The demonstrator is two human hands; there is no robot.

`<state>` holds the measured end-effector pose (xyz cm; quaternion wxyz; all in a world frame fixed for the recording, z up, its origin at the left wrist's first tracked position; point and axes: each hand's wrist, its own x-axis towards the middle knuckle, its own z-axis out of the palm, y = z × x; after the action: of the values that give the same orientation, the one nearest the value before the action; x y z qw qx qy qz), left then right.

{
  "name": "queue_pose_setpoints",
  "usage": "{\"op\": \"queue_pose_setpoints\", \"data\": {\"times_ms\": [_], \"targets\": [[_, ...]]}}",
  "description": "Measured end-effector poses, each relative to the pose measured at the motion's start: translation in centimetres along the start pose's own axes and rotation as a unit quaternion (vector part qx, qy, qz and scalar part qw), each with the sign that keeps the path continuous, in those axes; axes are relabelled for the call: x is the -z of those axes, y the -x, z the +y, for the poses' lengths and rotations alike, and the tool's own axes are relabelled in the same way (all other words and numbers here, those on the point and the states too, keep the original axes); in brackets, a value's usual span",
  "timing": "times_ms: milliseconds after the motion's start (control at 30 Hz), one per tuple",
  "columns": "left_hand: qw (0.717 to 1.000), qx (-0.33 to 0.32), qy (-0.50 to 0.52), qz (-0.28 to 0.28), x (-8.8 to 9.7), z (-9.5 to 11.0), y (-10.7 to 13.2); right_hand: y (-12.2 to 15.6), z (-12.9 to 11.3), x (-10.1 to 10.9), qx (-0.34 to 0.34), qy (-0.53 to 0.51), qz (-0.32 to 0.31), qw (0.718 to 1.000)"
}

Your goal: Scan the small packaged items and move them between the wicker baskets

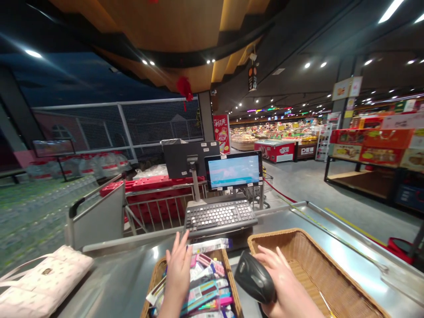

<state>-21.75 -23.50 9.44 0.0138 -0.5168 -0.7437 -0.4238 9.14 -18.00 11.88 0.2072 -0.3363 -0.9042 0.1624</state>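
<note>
Two hands, both in view
Left hand (179,274): open, fingers spread, over packets (203,282) in a wicker basket (225,276) at 6 o'clock
Right hand (285,282): clenched around a barcode scanner (254,277)
Keyboard (220,216): 12 o'clock

From here the basket (318,269) reads as rough woven wicker, the scanner (254,277) as glossy plastic, the counter (132,282) as smooth metal.

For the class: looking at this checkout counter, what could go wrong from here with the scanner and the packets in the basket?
The black barcode scanner in the right hand could slip and strike the steel counter. Packets heaped in the wicker basket beside the left hand could spill over its rim. Overlapping, they might also be missed or scanned twice.
</note>
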Motion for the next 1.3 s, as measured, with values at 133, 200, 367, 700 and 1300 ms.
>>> {"op": "queue_pose_setpoints", "data": {"times_ms": [133,200,367,700,1300], "targets": [[0.998,0.049,-0.036,-0.014,1.0,-2.7,0.4,-0.1,-0.8,-0.4,0.003,-0.004,-0.001,1.0],[0.994,0.081,-0.066,-0.031,1.5,-4.2,0.8,-0.3,-1.2,-0.7,0.005,-0.01,-0.007,1.0],[0.973,0.149,-0.167,-0.059,2.2,-7.0,2.4,-0.8,-2.2,-1.3,0.0,-0.025,-0.019,0.999],[0.956,0.029,-0.292,-0.02,1.6,-5.2,3.7,0.2,-0.5,-0.5,-0.043,-0.036,0.011,0.998],[0.747,-0.403,-0.11,-0.518,-23.8,15.7,2.4,10.1,11.6,6.5,-0.212,0.029,0.132,0.968]]}}
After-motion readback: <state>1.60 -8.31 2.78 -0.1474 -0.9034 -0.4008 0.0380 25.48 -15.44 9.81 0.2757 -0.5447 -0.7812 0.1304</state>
